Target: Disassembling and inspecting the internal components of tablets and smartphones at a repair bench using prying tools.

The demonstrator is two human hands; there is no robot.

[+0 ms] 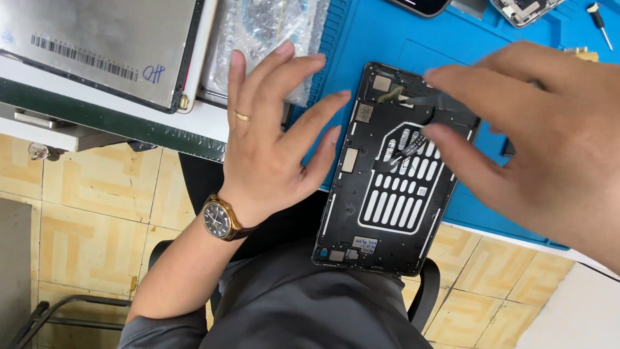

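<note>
My blue work mat (387,45) covers the counter ahead of me, and the opened tablet frame (394,174) lies across its near edge, its lower end hanging out past the edge over my lap. The frame is black, back side up, with a white slotted panel in its middle and small metal patches along its left rim.

At the far left corner of the counter a bare grey screen panel (97,45) lies flat, and just beside it sits a sheet of clear bubble wrap (265,26).

My left hand (271,142) lies open and spread, palm down. Its fingers fan toward the frame's upper left corner, with the fingertips (341,97) at or just beside the frame's left rim. My forearm comes up from the lower left, wrist bent a little back, with a gold watch (218,220) on it and a thin ring (241,116) on one finger.

My right hand (549,136) reaches in from the right, blurred, palm down. Thumb and forefinger are pinched on a dark flat strip (436,103) at the frame's upper end.

At the far right edge of the mat lies a small screwdriver (600,22).
</note>
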